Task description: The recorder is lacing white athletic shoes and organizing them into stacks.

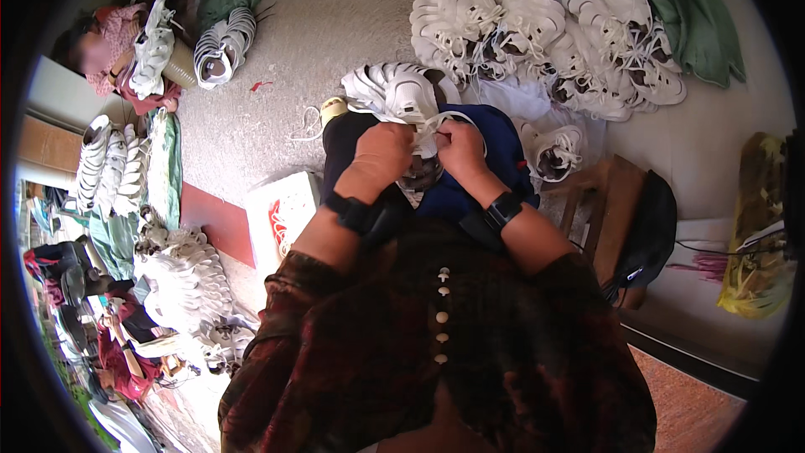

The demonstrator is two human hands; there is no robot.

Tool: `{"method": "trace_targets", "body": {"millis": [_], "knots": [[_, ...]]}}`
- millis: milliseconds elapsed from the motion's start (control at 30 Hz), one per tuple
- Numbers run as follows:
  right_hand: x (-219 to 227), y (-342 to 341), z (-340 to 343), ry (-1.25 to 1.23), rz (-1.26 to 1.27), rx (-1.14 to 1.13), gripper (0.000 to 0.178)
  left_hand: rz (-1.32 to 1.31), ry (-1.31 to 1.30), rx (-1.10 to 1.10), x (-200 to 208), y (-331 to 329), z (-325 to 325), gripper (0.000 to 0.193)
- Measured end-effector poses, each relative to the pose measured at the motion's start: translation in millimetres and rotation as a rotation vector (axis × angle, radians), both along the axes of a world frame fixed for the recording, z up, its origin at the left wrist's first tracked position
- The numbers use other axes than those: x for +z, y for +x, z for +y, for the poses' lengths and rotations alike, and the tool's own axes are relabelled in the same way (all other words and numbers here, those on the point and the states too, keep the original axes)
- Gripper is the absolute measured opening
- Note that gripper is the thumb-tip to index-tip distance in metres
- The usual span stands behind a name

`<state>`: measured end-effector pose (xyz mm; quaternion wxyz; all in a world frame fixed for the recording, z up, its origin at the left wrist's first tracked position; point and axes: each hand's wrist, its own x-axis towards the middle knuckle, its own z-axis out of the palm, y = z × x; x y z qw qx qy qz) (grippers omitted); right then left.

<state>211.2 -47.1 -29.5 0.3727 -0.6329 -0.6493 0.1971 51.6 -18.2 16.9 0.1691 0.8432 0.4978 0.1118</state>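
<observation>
A white strappy shoe upper (394,92) lies on my lap over a dark blue cloth (495,138). My left hand (381,155) and my right hand (461,148) are both closed on its near edge, close together, pinching the white straps or lace there. Each wrist carries a black band. A thin white lace (306,127) trails from the upper to the left over the grey floor.
A big heap of white uppers (545,29) lies ahead on a green cloth (704,25). A wooden stool (608,214) with a black cap stands at right. Another person (126,54) sits at far left with more uppers; further piles (180,273) lie at left.
</observation>
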Motion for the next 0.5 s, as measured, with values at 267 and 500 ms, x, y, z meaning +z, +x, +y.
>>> {"method": "trace_targets", "body": {"millis": [267,500], "knots": [[16.0,-42.0,16.4,0.232,-0.056,0.29,0.007,-1.01,-0.672,0.451,-31.2,-72.0,7.2,0.009],[1.7,-52.7,24.4,0.034,-0.054,0.27,0.003,-1.199,-0.587,0.436,-49.7,-49.7,19.6,0.006]]}}
